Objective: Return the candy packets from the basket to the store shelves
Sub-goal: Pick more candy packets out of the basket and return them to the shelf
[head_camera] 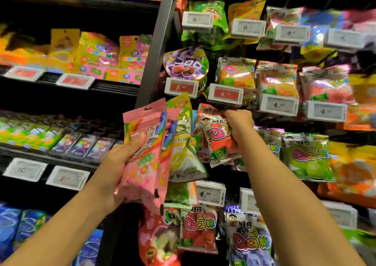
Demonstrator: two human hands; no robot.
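Observation:
My left hand point(120, 164) grips a fanned stack of candy packets: a pink rainbow packet point(146, 143) in front and a yellow-green packet point(183, 143) behind it. My right hand point(239, 126) holds a red QQ candy packet point(215, 135) by its upper right part, up against the hanging rows of the peg shelf point(230, 101). Similar QQ packets hang all around it. The basket is out of view.
A grey upright post point(160, 42) splits flat shelves on the left from peg hooks on the right. Price tags point(224, 94) jut out in front of the hanging packets. More QQ packets point(305, 156) hang to the right and below.

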